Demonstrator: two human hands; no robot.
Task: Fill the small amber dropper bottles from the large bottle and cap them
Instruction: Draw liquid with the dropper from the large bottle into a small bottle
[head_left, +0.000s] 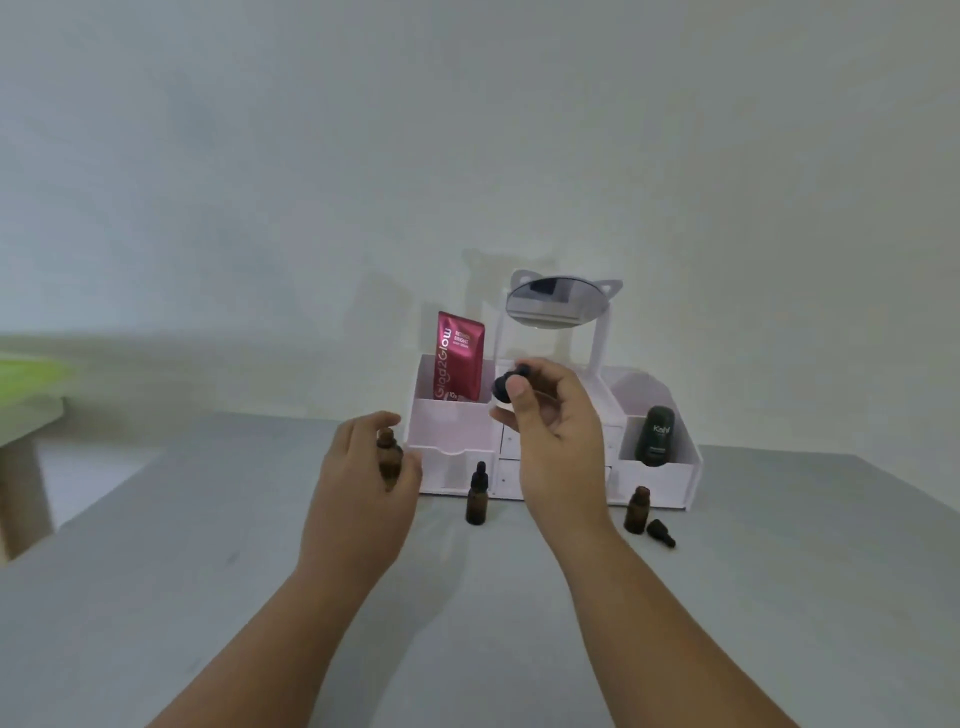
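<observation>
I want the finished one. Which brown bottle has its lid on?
The middle amber dropper bottle, between the left hand and right hand, wears a black cap; the held bottle and the right bottle are open.

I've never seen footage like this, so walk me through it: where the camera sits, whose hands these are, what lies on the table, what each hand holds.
No machine here: one camera on a person's head looks down at their own bare hands. The left hand grips an uncapped small amber bottle; the right hand pinches a black dropper cap. On the grey table stand a capped amber bottle, an open one with a loose cap beside it, and a white organiser holding a mirror, a red sachet and a dark green bottle.
</observation>
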